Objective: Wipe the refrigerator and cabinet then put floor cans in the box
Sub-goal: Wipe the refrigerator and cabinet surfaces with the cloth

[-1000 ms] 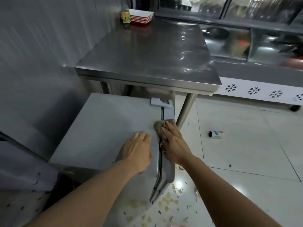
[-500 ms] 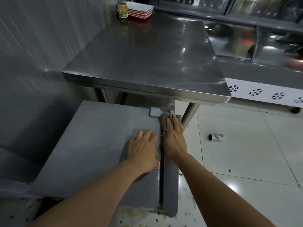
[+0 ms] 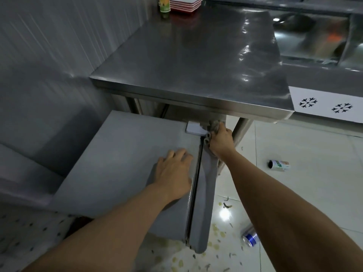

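Note:
A small grey refrigerator (image 3: pixel 121 154) stands low under a steel table. My left hand (image 3: pixel 173 171) lies flat on its top, fingers apart, near the door seam. My right hand (image 3: pixel 221 141) is closed on a grey-brown cloth (image 3: pixel 214 125) at the far end of the door's top edge, beside the white hinge cover (image 3: pixel 193 129). On the tiled floor lie a green-and-white can (image 3: pixel 279 165) to the right and a blue can (image 3: pixel 249 236) near my right forearm.
The steel table (image 3: pixel 196 61) overhangs the fridge's back, with a bottle (image 3: pixel 164 4) and stacked red-and-white trays (image 3: pixel 185 3) at its far end. A display chiller with snowflake stickers (image 3: pixel 326 107) stands at right. Food scraps litter the floor (image 3: pixel 314 173).
My right hand slid the cloth away from me along the door's top edge to the hinge end. My left hand stayed flat on the fridge top. The blue can came into view.

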`<state>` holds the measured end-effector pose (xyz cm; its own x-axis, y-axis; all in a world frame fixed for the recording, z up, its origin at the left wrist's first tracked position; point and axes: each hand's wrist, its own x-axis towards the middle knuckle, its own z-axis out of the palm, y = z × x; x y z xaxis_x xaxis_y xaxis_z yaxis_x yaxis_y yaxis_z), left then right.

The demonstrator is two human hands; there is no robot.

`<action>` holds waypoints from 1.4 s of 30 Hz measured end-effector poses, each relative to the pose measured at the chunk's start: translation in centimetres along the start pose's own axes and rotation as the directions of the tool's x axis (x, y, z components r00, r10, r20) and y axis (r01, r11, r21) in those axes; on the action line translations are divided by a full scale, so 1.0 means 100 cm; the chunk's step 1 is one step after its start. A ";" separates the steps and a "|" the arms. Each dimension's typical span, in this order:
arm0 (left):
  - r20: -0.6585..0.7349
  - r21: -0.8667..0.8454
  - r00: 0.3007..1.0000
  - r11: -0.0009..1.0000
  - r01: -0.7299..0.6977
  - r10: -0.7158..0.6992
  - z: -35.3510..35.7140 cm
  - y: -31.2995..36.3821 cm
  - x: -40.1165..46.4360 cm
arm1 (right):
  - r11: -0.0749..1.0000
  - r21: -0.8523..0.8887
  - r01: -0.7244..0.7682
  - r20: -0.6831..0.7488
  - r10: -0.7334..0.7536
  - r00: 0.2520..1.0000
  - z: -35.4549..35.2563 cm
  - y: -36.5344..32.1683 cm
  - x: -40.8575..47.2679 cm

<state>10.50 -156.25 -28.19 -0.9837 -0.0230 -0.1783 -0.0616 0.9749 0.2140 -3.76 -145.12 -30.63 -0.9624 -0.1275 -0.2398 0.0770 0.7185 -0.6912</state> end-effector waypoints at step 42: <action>0.110 -0.188 0.944 0.926 0.327 -0.311 -0.071 0.257 -0.136 | 0.973 -0.176 0.152 0.245 -0.107 0.964 -0.305 0.124 -0.219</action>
<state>21.05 -132.48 -13.42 -0.8910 -0.3001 -0.3406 -0.4101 0.8540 0.3203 10.34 -112.52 -13.17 -0.8720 -0.3668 -0.3241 -0.1173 0.7994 -0.5892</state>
